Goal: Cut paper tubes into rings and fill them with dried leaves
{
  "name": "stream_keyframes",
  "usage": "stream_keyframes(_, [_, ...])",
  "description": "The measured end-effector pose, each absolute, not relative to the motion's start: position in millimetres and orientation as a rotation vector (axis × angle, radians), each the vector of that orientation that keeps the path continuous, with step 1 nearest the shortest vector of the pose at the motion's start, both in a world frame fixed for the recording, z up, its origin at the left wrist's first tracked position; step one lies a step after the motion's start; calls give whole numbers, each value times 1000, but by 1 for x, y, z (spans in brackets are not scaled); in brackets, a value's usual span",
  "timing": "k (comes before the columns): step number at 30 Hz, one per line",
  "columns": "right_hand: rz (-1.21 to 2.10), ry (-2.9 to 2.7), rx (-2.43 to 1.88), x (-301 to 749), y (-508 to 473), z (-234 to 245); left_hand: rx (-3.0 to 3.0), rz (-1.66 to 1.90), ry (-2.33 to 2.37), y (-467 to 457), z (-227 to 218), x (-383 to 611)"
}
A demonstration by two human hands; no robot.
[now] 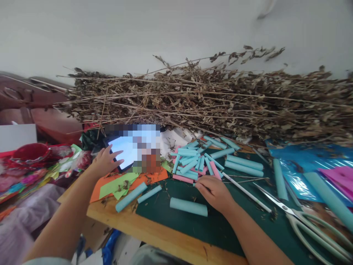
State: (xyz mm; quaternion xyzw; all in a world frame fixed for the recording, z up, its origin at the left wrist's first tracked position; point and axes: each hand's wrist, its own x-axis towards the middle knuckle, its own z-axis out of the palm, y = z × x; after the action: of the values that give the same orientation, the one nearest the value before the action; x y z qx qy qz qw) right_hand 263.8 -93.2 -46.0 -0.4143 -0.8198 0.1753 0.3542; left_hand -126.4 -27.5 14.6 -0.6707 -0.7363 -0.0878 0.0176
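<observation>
My left hand [106, 162], fingers spread, is at the left edge of a lit tablet [125, 151], with fingertips over its screen. Part of the screen is pixelated. My right hand [213, 191] is closed, fingers curled, at the near side of a pile of small light-blue and pink paper rolls [189, 163]. A bit of light blue shows by its fingertips; whether it is gripped is hidden. Just in front of this hand lies a thicker light-blue roll [188, 207] on the green cutting mat [154, 209]. Two more blue rolls [131, 197] lie between the hands.
Scissors [286, 209] lie partly open at right, near a thin white stick [246, 193]. Dried stalks [193, 95] stretch along the wall. Blue plastic wrap [300, 173] is at right, green and orange paper [117, 186] near the tablet, and a red basket [30, 156] at left.
</observation>
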Motion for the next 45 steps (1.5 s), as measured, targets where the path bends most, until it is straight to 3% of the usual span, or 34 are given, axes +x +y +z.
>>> stream_keyframes(3, [477,-2141,-1071,261,-94,-45,-2071,-48,-2283,-29,5,-127])
stream_keyframes(28, [530,-2160,-1119,260,-93,-47,-1930,146,-2239,5,24,-85])
stream_keyframes(45, [556,-2174,-1118,260,-95,-48,-1912,371,-2156,-60,2,-98])
